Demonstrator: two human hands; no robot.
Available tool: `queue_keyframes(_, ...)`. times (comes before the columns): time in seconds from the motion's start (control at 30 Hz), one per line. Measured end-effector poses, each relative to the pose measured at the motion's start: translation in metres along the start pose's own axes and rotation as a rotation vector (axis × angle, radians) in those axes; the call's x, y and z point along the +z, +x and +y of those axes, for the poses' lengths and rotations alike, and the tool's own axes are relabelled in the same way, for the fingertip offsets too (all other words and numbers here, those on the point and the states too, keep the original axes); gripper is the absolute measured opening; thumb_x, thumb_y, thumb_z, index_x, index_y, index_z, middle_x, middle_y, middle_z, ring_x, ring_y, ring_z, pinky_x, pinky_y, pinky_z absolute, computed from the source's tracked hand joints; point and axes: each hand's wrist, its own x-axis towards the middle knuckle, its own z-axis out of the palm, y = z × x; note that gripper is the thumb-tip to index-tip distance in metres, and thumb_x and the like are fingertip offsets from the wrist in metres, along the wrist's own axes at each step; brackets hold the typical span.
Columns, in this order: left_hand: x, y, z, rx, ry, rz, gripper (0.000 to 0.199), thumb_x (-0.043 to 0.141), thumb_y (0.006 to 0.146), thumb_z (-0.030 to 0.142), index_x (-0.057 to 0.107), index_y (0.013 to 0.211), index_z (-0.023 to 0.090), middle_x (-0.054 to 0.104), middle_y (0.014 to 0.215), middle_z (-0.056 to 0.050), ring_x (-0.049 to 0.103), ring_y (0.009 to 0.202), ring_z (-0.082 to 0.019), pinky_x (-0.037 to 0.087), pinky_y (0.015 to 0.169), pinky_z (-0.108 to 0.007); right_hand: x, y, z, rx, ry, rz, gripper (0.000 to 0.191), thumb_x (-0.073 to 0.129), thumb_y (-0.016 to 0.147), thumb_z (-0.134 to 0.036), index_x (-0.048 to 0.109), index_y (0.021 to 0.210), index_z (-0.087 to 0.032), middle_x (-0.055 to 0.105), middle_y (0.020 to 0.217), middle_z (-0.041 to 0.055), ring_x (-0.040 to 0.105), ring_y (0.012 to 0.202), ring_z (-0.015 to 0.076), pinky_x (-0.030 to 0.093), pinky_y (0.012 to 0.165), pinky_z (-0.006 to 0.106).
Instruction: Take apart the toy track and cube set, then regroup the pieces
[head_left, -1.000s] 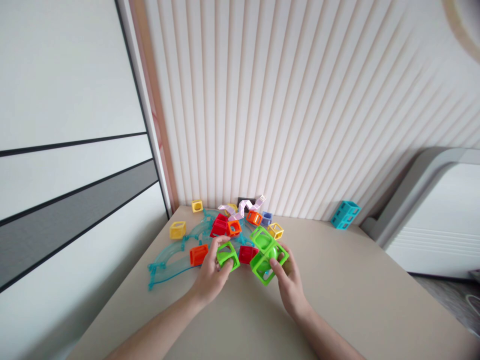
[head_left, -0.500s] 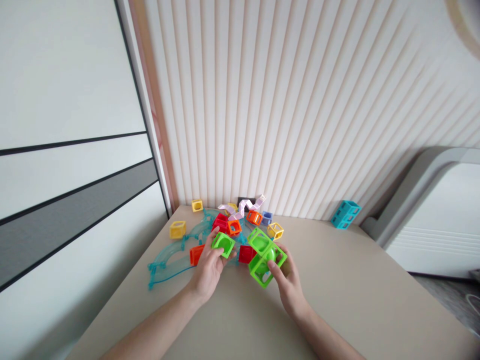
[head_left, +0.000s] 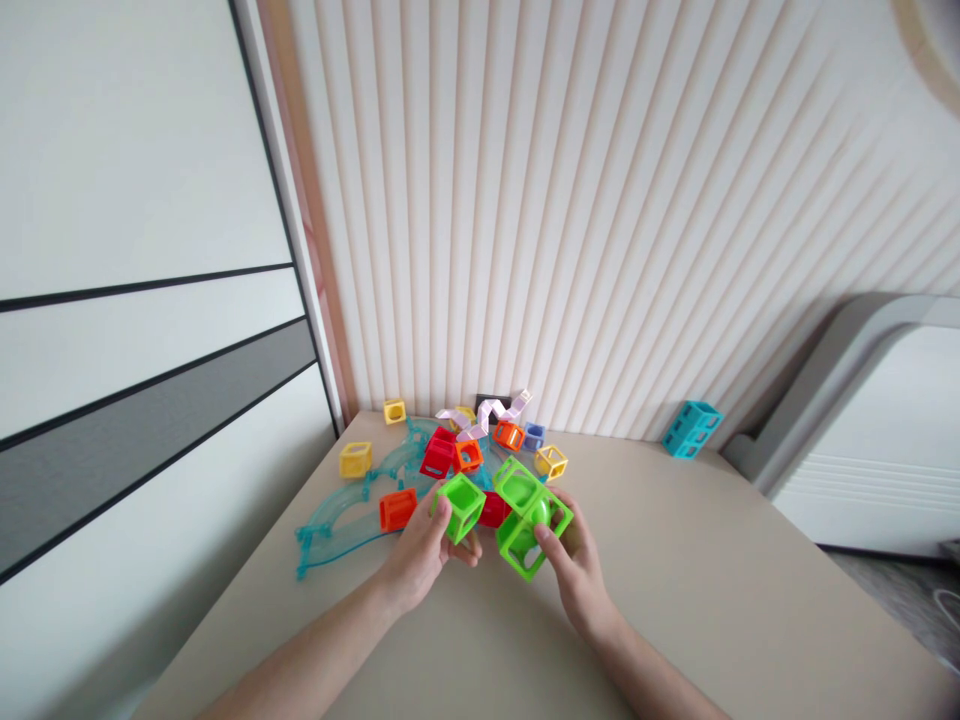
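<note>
Over table point(head_left: 720, 560): left hand point(head_left: 415, 562) grips green cube point(head_left: 462, 507).

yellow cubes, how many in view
4: back-left cube, nearer left cube, half-hidden cube behind the pink strip, and far cube beyond the right hand; others may be hidden.

Pale, diffuse light fills the scene, bright on the cream, vertically ribbed wall panelling point(head_left: 570, 200) at twelve o'clock and the smooth white cabinet front point(head_left: 135, 150) toward ten. A soft-edged grey shadow spreads over the cabinet front at eight o'clock; the dark grey, streaked floor point(head_left: 892, 590) at four is dim. The matt beige tabletop point(head_left: 495, 640) dulls toward six. Wide-angle distortion fans the ribs toward two, where a curved beige trim point(head_left: 926, 60) blurs. Fine detail on the see-through turquoise plastic track point(head_left: 337, 545) looks soft.
</note>
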Motion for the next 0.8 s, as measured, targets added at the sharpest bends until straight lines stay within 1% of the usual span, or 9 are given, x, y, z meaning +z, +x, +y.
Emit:
queue_keyframes(0.07, 0.001, -0.001, 0.000, 0.002, 0.026, 0.016, 0.060, 0.068, 0.078, 0.074, 0.057, 0.100, 0.019, 0.066, 0.077, 0.001, 0.067, 0.059, -0.015, 0.054, 0.049, -0.025, 0.000, 0.000, 0.000, 0.002, -0.004, -0.005, 0.042, 0.079, 0.083, -0.047, 0.063, 0.117, -0.029, 0.073, 0.098, 0.0030, 0.070, 0.088, 0.0232, 0.060, 0.074, 0.032)
queue_keyframes(0.17, 0.004, -0.002, 0.003, 0.003, 0.072, 0.049, 0.058, 0.072, 0.077, 0.071, 0.055, 0.100, 0.020, 0.066, 0.081, 0.001, 0.069, 0.065, -0.015, 0.054, 0.050, -0.024, -0.001, -0.001, 0.002, 0.007, -0.007, -0.017, 0.041, 0.078, 0.084, -0.046, 0.062, 0.117, -0.029, 0.073, 0.100, 0.0031, 0.070, 0.089, 0.0227, 0.060, 0.075, 0.031)
queue_keyframes(0.3, 0.005, -0.001, 0.005, -0.011, 0.108, 0.119, 0.052, 0.088, 0.072, 0.049, 0.053, 0.101, 0.022, 0.068, 0.092, 0.001, 0.071, 0.080, -0.016, 0.060, 0.064, -0.028, -0.002, 0.000, 0.005, 0.000, 0.010, -0.023, 0.041, 0.078, 0.085, -0.045, 0.062, 0.119, -0.029, 0.073, 0.104, 0.0032, 0.070, 0.092, 0.0213, 0.060, 0.079, 0.030)
queue_keyframes(0.37, 0.003, -0.001, 0.004, -0.002, 0.136, 0.145, 0.049, 0.090, 0.071, 0.040, 0.054, 0.099, 0.023, 0.068, 0.095, 0.002, 0.070, 0.086, -0.017, 0.061, 0.070, -0.030, -0.003, 0.000, 0.007, -0.004, 0.011, -0.029, 0.043, 0.079, 0.084, -0.045, 0.061, 0.120, -0.028, 0.073, 0.105, 0.0039, 0.070, 0.094, 0.0216, 0.060, 0.081, 0.030)
queue_keyframes(0.47, -0.002, 0.000, -0.002, 0.030, 0.175, 0.159, 0.044, 0.091, 0.072, 0.034, 0.057, 0.098, 0.022, 0.068, 0.097, 0.001, 0.068, 0.090, -0.016, 0.059, 0.078, -0.030, -0.004, 0.000, 0.006, -0.009, 0.007, -0.035, 0.043, 0.079, 0.084, -0.045, 0.061, 0.120, -0.027, 0.072, 0.105, 0.0051, 0.070, 0.094, 0.0224, 0.060, 0.080, 0.031)
queue_keyframes(0.6, -0.007, 0.002, -0.008, 0.066, 0.185, 0.142, 0.043, 0.091, 0.071, 0.031, 0.062, 0.101, 0.021, 0.070, 0.101, -0.001, 0.067, 0.095, -0.018, 0.057, 0.086, -0.031, -0.003, 0.000, 0.005, -0.008, -0.002, -0.032, 0.043, 0.078, 0.085, -0.046, 0.061, 0.120, -0.027, 0.072, 0.105, 0.0055, 0.070, 0.094, 0.0229, 0.060, 0.080, 0.032)
queue_keyframes(0.7, -0.007, 0.003, -0.008, 0.078, 0.150, 0.143, 0.045, 0.093, 0.068, 0.033, 0.064, 0.100, 0.020, 0.071, 0.099, -0.002, 0.067, 0.090, -0.018, 0.058, 0.082, -0.031, -0.003, 0.000, 0.005, -0.006, -0.004, -0.028, 0.043, 0.078, 0.084, -0.046, 0.062, 0.119, -0.027, 0.072, 0.106, 0.0054, 0.070, 0.093, 0.0227, 0.060, 0.079, 0.032)
queue_keyframes(0.8, -0.005, 0.002, -0.005, 0.127, 0.070, 0.155, 0.051, 0.095, 0.063, 0.040, 0.065, 0.098, 0.020, 0.071, 0.091, -0.001, 0.069, 0.083, -0.018, 0.061, 0.077, -0.032, -0.003, 0.000, 0.006, -0.002, 0.005, -0.032, 0.043, 0.078, 0.085, -0.045, 0.062, 0.119, -0.026, 0.072, 0.106, 0.0054, 0.070, 0.092, 0.0223, 0.060, 0.077, 0.031)
